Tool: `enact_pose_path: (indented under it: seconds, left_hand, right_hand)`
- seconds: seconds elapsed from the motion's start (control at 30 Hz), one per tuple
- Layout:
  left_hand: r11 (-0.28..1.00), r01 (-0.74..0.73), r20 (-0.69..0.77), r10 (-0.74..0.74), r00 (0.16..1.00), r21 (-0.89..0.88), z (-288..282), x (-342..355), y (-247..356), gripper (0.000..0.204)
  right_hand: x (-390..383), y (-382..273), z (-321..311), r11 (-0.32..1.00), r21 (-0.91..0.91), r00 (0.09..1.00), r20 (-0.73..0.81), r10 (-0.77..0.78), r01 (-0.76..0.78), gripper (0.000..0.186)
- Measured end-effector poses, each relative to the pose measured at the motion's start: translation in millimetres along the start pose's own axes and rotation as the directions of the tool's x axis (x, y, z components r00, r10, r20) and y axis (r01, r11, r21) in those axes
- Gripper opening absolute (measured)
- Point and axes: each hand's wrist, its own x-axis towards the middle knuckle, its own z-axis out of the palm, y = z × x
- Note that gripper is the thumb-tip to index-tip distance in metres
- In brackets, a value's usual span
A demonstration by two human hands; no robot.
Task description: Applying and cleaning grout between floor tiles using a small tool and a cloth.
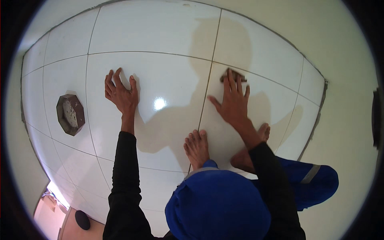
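My left hand [121,94] is open, its fingers bent and apart and the fingertips down on the white floor tile [168,80]. Nothing shows in it. Further right, my right hand [234,100] lies palm down with fingers spread and thumb out to the side. Its front fingers rest on a small brown, folded-looking piece [241,78], perhaps a rag or pad; the fingers cover part of it. That piece lies on the tile close to a joint line. Left of my left hand, an eight-sided brown container [81,116] holds a pale grey, patchy material.
My bare feet [196,148] and blue-trousered knees [218,204] are close below my hands. Pale walls [344,100] meet the tiles along a rough dark edge. A dark oval object [82,220] sits at the lower left, near a bright opening. Another dark object [376,120] is at the far right.
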Motion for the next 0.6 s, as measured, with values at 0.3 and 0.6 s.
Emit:
enact_pose_path:
  seconds: [0.3,0.6]
  left_hand:
    - [1.0,-0.001,-0.004,0.002,1.0,0.02,-5,-1,-4,0.051]
    - [1.0,0.014,-0.003,-0.014,1.0,0.023,-8,-2,-9,0.051]
  right_hand:
    - [25,20,11,0.998,-0.061,0.996,-0.083,-0.009,0.004,0.098]
    - [68,49,8,0.992,-0.121,0.999,-0.02,-0.031,0.029,0.105]
